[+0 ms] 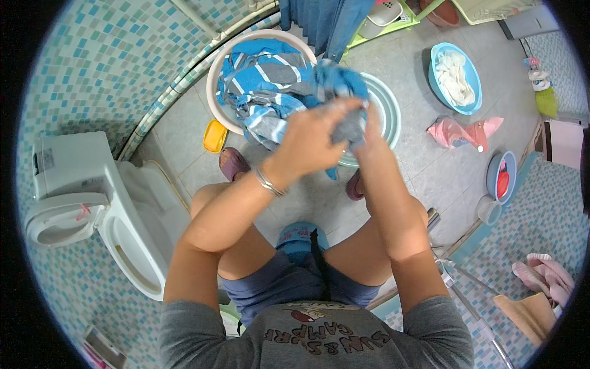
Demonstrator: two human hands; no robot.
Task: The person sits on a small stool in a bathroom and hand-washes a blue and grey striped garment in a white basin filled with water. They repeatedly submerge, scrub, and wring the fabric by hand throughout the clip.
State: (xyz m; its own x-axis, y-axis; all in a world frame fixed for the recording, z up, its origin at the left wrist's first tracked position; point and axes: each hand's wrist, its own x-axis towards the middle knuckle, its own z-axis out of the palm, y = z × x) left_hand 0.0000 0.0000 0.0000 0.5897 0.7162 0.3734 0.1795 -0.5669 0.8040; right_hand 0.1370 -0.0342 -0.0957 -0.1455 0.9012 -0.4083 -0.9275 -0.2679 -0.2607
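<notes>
A blue, grey and white striped cloth (264,71) is heaped in a large pale pink basin (212,92). Part of it stretches right, over a pale green round basin (393,111). There my left hand (310,138), with a bracelet at the wrist, is closed on a bunched grey part of the cloth. Close beside it, my right hand (367,135) grips the same bunch. Motion blurs both hands' fingers and the cloth above them. The green basin's inside is mostly hidden behind the hands and cloth.
A yellow scoop (215,136) lies left of the basins. At the right stand a blue basin of white cloth (453,77), a pink plastic bag (458,132) and a small blue basin (499,184). The toilet (132,246) is at my left; a blue curtain (322,27) hangs at the far side.
</notes>
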